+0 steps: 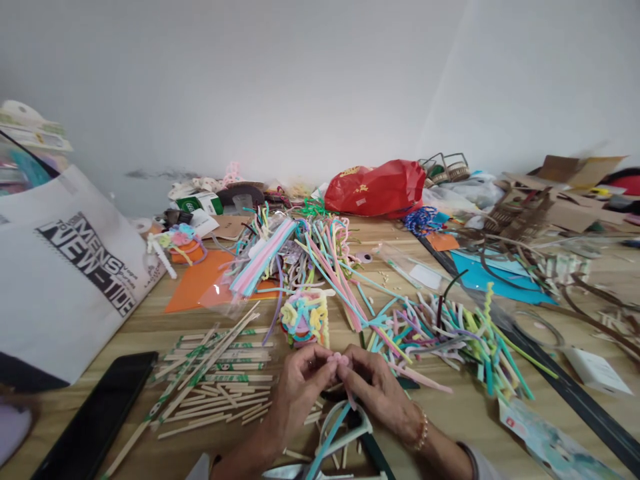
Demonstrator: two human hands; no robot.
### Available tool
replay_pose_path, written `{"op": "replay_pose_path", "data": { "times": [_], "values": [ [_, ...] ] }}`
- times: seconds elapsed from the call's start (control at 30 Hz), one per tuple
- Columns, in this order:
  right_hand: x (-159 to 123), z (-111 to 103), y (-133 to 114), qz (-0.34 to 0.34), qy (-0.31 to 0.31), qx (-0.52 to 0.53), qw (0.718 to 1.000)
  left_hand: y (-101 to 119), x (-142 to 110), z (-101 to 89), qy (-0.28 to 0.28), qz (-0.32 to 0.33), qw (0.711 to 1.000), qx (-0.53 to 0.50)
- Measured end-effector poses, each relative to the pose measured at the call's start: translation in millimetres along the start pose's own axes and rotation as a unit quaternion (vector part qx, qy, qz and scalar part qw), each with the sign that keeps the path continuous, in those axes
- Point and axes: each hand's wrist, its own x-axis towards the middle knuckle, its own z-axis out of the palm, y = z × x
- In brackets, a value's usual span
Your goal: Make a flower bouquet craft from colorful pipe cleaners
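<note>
L hand [299, 395], R hand [379, 393] hide most of pink pipe cleaner [339, 360].

On my remote feed, black lettering [85, 263] reads "MENS" and "NEW-TIDE" across a white tote bag [60, 320] (its smaller print defeats my camera).

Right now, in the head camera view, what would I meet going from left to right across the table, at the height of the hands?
flat black rectangular device → pale wooden sticks with green print → left hand → pink pipe cleaner → right hand → multicoloured pipe-cleaner pile → long black strip → white box
</note>
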Motion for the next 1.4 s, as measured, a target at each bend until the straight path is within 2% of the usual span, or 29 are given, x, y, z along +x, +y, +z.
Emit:
{"op": "replay_pose_path", "data": {
  "times": [0.13,0.3,0.63,0.77,0.9,1.13,1.27,1.4],
  "values": [
    [0,-3,-3,-0.010,0.013,0.006,1.000,4,0,0.9,-0.006,0.002,1.000,0.002],
    [2,-5,-1,-0.013,0.015,-0.011,1.000,10,0,4.4,-0.013,-0.028,0.999,-0.037],
    [-1,-5,0,-0.051,0.026,-0.118,0.991,-5,2,1.0,-0.003,-0.051,0.997,-0.065],
    [0,-5,-1,-0.060,0.026,-0.134,0.989,1,1,2.0,0.005,-0.060,0.996,-0.065],
    [0,-7,-3,-0.062,0.013,-0.127,0.990,9,0,1.6,-0.011,-0.058,0.997,-0.049],
    [-2,-3,-5,-0.097,0.017,-0.166,0.981,12,0,1.5,-0.014,-0.059,0.998,-0.031],
    [-1,-1,-3,-0.055,0.012,-0.104,0.993,11,1,2.6,-0.012,-0.086,0.995,-0.057],
    [0,0,1,-0.009,0.042,-0.003,0.999,8,0,4.6,-0.007,-0.106,0.989,-0.103]
  ]
}}
